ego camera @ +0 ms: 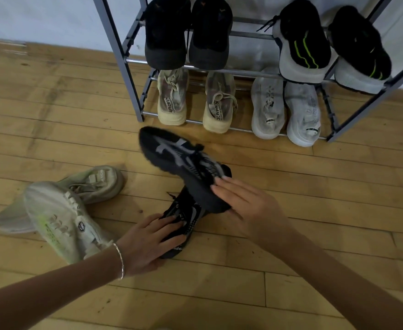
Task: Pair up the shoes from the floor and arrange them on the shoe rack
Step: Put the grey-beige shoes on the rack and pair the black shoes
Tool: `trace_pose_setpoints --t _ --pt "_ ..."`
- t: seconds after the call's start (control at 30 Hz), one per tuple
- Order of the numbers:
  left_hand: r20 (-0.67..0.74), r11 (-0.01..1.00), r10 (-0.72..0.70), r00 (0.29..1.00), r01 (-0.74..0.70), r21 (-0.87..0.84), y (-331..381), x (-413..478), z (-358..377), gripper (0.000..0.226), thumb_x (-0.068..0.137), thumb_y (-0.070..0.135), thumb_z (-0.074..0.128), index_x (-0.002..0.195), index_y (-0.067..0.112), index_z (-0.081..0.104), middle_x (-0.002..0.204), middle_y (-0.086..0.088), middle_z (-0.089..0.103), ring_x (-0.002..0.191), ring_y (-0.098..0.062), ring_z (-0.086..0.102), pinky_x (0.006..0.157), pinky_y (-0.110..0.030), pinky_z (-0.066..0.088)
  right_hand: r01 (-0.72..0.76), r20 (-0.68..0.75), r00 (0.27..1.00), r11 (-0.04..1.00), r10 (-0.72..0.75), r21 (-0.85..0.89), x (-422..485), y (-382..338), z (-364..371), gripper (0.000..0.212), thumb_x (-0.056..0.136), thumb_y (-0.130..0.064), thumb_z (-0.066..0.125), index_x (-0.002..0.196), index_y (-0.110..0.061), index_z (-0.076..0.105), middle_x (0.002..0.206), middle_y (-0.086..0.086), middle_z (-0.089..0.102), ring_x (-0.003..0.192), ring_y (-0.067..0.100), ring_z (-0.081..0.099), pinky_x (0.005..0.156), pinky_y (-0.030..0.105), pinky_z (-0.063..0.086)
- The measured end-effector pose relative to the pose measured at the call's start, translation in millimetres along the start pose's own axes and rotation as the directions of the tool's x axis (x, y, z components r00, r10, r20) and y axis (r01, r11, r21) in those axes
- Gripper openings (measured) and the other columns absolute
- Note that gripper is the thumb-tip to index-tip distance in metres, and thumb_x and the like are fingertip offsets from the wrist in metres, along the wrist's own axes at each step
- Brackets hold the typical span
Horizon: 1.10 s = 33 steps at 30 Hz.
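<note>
We take the shoe rack (124,60) as our landmark: a grey metal frame against the white wall (41,15), its front rail near the middle of the wooden floor (291,191). In front of the rack and to its right the floor is bare boards, open room; to its left front the boards are taken up by two loose pale green shoes (60,210), one lying across the other. On the rack's upper shelf we see a black pair (186,36) at the left and a black-and-white pair with green stripes (331,46) at the right. On its lower shelf stand a cream pair (195,101) at the left and a white pair (286,110) at the right, toes over the front rail. Just before the rack's front rail, our right hand (248,201) grips the heel end of a black shoe with grey stripes (179,158), tilted off the floor, toe toward the rack's left post. Beneath it its mate, a second black shoe (183,217), lies on the floor, and our left hand (148,241), bracelet (119,260) on the wrist, is closed over its laces.
</note>
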<state>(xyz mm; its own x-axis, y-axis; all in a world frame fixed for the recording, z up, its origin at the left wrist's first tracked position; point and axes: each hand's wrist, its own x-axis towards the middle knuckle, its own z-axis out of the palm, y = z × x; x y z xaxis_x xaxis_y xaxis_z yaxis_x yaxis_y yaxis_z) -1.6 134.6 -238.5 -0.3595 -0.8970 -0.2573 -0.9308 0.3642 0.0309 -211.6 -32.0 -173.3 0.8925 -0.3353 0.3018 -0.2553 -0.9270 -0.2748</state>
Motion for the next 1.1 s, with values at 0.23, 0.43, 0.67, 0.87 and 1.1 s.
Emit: trace_pose_setpoints --t 0.23,0.43,0.67,0.87,1.1 --pt "-0.091 0.998 0.01 0.996 -0.015 -0.062 0.0 1.0 2.2 0.071 0.059 0.049 0.067 0.122 0.022 0.049 0.124 -0.005 0.062 0.114 -0.026 0.058 0.098 -0.04 0.032 -0.384 -0.315 0.884 0.921 0.346 -0.066 -75.6 -13.7 -27.6 0.049 0.073 0.0 0.076 0.119 0.0 0.061 0.116 0.013 0.064 0.108 0.019 0.056 0.094 0.03 0.047" --pt "-0.162 0.99 0.004 0.987 -0.026 -0.137 7.6 5.4 -5.1 0.087 0.047 0.052 0.064 0.125 0.022 0.045 0.128 -0.003 0.059 0.115 -0.024 0.058 0.097 -0.043 0.033 -0.519 -0.214 0.844 0.849 0.491 -0.096 -116.2 -34.5 5.7 0.076 0.048 -0.007 0.088 0.117 -0.008 0.058 0.102 0.007 0.056 0.089 0.021 0.049 0.076 0.035 0.047" --pt "-0.432 0.953 -0.068 0.899 -0.07 -0.296 28.1 23.4 -21.7 0.083 0.05 0.039 0.066 0.127 0.018 0.044 0.131 -0.001 0.056 0.118 -0.018 0.055 0.1 -0.048 0.038 -0.413 -0.096 0.91 0.906 0.404 -0.097 -121.5 -51.0 62.0 0.075 0.048 -0.026 0.087 0.114 -0.019 0.052 0.114 0.002 0.047 0.104 0.023 0.047 0.095 0.038 0.036" --pt "-0.594 0.947 -0.049 0.803 -0.152 -0.284 23.7 46.0 -44.9 0.083 0.06 0.033 0.065 0.133 0.006 0.036 0.125 -0.007 0.059 0.115 -0.018 0.055 0.099 -0.045 0.044 -0.413 -0.154 0.905 0.905 0.396 -0.105 -121.0 -48.3 59.9 0.067 0.054 -0.027 0.08 0.115 -0.02 0.051 0.119 0.005 0.046 0.118 0.026 0.044 0.094 0.045 0.045" --pt "-0.638 0.977 0.05 0.769 -0.171 -0.13 2.1 62.6 -82.1 0.076 0.076 0.051 0.064 0.132 0.007 0.038 0.111 -0.005 0.067 0.096 -0.013 0.062 0.072 -0.023 0.054 -0.426 -0.191 0.893 0.902 0.407 -0.071 -119.6 -47.8 59.2 0.05 0.067 -0.032 0.06 0.116 -0.021 0.052 0.118 0.004 0.047 0.117 0.025 0.045 0.098 0.044 0.042"
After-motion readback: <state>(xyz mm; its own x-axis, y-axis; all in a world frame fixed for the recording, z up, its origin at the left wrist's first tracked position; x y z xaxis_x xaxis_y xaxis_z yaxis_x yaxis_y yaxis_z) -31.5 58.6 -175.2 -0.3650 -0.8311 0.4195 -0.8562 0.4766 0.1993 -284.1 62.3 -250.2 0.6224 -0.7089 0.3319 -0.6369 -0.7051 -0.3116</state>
